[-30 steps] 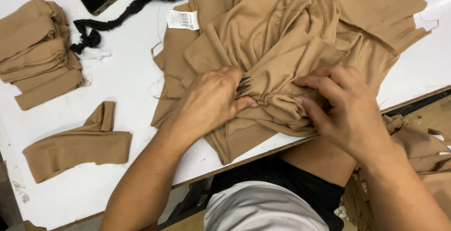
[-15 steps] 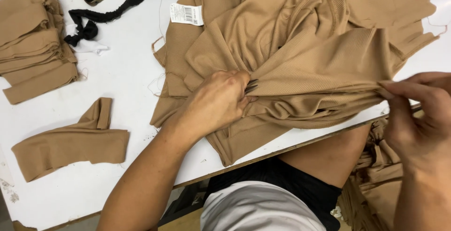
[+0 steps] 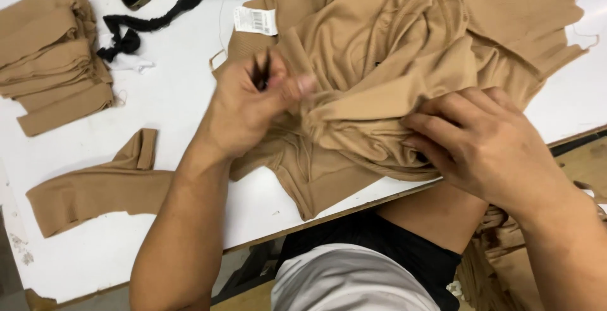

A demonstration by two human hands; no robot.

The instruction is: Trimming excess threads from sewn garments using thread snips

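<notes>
- A heap of tan ribbed garment [image 3: 404,64] is spread over the far right part of the white tabletop [image 3: 177,102], with its bunched near edge overhanging the tabletop's front rim.
- The left hand [image 3: 243,112] is raised at the garment's left side; a small dark tool [image 3: 260,74], blurred, is pinched between its fingers [image 3: 297,86], alongside a fold of cloth.
- The right hand [image 3: 487,143] is pressed on the bunched near edge at the garment's right, fingers [image 3: 430,121] curled into the folds and pointing left.
- The gathered fold is run roughly left to right between both hands, closer to the right hand.
</notes>
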